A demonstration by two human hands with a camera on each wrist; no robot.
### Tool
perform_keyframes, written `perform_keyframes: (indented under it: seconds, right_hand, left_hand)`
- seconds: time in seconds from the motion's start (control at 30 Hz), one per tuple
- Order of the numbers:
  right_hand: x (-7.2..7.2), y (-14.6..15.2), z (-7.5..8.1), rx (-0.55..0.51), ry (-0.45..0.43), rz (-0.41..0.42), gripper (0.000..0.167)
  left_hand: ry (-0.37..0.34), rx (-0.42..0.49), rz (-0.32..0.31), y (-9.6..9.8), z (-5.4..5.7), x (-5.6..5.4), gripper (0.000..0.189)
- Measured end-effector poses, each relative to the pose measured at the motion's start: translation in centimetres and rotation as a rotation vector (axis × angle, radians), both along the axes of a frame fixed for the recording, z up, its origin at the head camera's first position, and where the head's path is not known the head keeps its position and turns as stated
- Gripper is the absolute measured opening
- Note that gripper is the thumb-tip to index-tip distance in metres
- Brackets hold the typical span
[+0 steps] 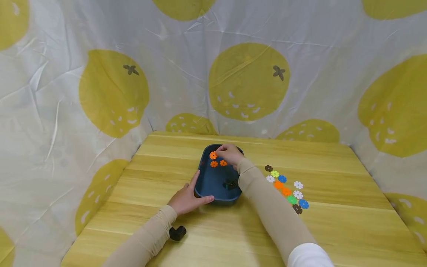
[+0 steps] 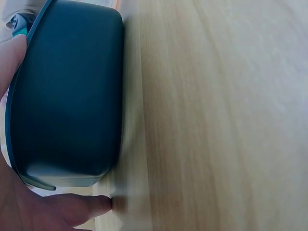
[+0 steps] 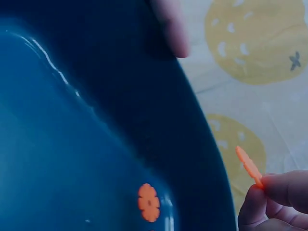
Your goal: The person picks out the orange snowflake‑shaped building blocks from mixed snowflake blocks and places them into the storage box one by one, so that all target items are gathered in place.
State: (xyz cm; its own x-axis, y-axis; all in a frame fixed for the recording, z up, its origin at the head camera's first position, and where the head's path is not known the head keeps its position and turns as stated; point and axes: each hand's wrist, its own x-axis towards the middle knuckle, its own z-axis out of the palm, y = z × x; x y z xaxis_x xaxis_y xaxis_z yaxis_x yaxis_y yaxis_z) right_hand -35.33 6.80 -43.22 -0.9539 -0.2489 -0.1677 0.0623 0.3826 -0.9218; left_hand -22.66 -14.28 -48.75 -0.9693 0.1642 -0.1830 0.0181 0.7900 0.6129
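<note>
My right hand (image 1: 230, 153) is over the far end of a dark blue tray (image 1: 199, 185). Its thumb and fingertips pinch an orange flower-shaped plastic disc (image 3: 249, 166), held on edge in the right wrist view. Two more orange discs (image 1: 214, 164) lie flat on the tray floor below; one of them (image 3: 148, 202) shows near the tray wall in the right wrist view. My left hand (image 1: 186, 198) spans the near left corner of the tray, thumb along the near rim and fingers straight against the left side. In the left wrist view, a fingertip (image 2: 98, 204) shows beside the tray's outer wall.
Right of the tray, loose flower discs (image 1: 286, 191) in brown, yellow, white, blue, orange and green lie on the wooden table (image 1: 350, 222). A black device (image 1: 178, 233) sits by the left forearm, another (image 1: 231, 184) by the right. Lemon-print cloth (image 1: 180, 74) hangs behind.
</note>
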Motion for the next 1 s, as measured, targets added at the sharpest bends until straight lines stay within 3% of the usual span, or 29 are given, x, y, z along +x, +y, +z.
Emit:
perform_keyframes:
  seconds: [0.4, 1.0]
  right_hand:
    - [0.5, -0.5, -1.5, 0.083, -0.004, 0.013, 0.014]
    - [1.0, 2.0, -0.2, -0.037, -0.035, 0.051, 0.019]
  left_hand:
    - [0.001, -0.012, -0.004, 0.1, 0.1, -0.1, 0.116]
    - [-0.012, -0.015, 0.003, 0.2, 0.1, -0.4, 0.116]
